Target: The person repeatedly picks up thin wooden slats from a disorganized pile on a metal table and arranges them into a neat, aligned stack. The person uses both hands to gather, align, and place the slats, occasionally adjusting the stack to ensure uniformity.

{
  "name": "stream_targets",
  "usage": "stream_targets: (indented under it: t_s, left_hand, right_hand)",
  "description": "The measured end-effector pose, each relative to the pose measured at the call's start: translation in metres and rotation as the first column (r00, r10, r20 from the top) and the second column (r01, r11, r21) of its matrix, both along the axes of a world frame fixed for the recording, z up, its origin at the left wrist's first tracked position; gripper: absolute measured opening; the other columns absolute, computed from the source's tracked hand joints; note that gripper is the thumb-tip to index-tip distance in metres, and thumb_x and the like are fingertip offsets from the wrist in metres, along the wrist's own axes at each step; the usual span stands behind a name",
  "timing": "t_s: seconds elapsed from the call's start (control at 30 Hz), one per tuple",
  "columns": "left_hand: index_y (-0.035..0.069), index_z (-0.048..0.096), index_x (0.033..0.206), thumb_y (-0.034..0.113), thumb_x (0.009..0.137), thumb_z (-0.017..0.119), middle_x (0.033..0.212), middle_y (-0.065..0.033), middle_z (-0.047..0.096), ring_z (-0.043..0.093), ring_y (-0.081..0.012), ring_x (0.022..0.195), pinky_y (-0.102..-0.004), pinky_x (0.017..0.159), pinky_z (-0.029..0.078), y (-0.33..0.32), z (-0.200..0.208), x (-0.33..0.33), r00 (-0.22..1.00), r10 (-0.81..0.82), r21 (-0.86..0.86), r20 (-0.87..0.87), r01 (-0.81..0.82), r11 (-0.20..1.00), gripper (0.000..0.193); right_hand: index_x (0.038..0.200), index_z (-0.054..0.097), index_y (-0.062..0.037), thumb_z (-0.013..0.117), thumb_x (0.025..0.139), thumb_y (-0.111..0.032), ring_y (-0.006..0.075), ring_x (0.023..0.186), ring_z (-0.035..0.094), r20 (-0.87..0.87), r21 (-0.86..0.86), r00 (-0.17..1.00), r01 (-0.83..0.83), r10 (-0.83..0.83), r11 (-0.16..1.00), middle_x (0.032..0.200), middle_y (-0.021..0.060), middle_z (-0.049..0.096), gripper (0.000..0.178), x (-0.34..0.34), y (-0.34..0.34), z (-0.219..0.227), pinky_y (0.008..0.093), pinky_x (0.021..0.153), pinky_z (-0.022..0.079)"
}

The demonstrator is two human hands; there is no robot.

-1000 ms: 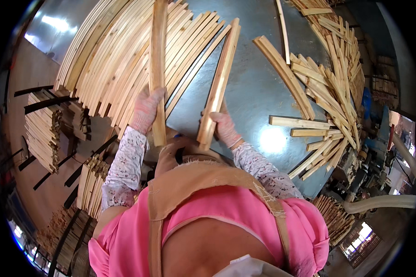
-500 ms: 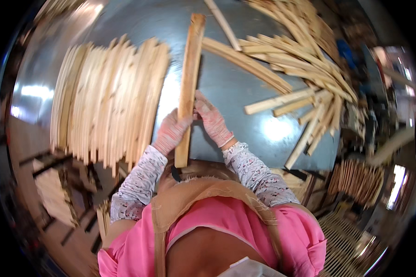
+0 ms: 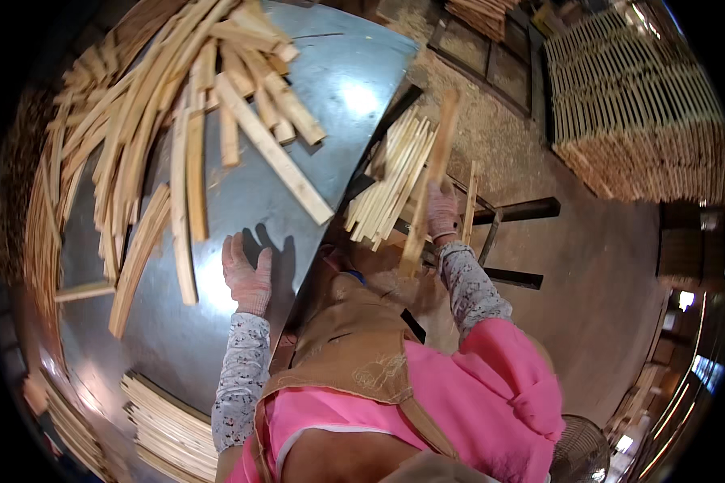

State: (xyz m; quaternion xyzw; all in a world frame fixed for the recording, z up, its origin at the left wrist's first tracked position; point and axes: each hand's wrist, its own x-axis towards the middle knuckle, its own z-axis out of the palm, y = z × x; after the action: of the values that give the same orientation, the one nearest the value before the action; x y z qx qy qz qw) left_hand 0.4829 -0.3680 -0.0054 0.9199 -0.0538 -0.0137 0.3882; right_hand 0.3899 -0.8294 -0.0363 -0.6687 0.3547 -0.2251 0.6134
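Note:
My right hand (image 3: pixel 441 211), in a pinkish work glove, grips a long wooden slat (image 3: pixel 440 149) beyond the right edge of the metal table (image 3: pixel 330 80). Motion blurs the slat a little. It hangs over a lower stack of pale slats (image 3: pixel 391 177) beside the table. Over the tabletop, my gloved left hand (image 3: pixel 247 278) has its fingers spread and holds nothing; its shadow falls next to it. Nearest to that hand are the ends of loose slats (image 3: pixel 187 258) from a jumbled pile (image 3: pixel 137 121) at the far left.
A row of slats (image 3: pixel 169 427) lies on the table at the lower left. Dark metal stand bars (image 3: pixel 528 209) jut out right of my right hand, with one slat (image 3: pixel 470 201) upright there. A tall slat stack (image 3: pixel 636 121) stands at the far right.
My view and body have turned right. The slat, earlier between both hands over the table, is now past its edge in my right hand alone; my left hand has let go.

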Motion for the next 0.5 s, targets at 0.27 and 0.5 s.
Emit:
stream_targets:
  t_s: [0.27,0.5]
  left_hand:
    - [-0.003,0.056,0.15,0.038,0.087,0.081,0.156,-0.031,0.05,0.045,-0.0469,0.148,-0.051,0.126,0.034,-0.129,-0.008,0.038,0.987,-0.159,0.174,0.034,0.151,0.973,0.079]
    - [0.0,0.042,0.16,0.037,0.081,0.085,0.16,-0.0259,0.048,0.04,-0.0451,0.151,-0.0494,0.126,0.035,-0.202,-0.027,0.068,0.976,0.205,0.466,0.07,-0.214,0.859,0.097]
  right_hand:
    - [0.15,0.056,-0.0032,0.052,0.115,-0.026,0.0329,0.101,0.07,-0.386,-0.202,0.893,0.161,-0.23,0.966,0.116,0.017,0.076,0.042,-0.07,-0.12,-0.252,0.0398,0.091,0.052]
    - [0.152,0.051,0.002,0.048,0.113,-0.024,0.0393,0.123,0.068,-0.564,0.032,0.782,-0.301,0.266,0.953,0.135,0.0268,0.07,0.047,0.004,-0.103,-0.294,0.0406,0.102,0.055]
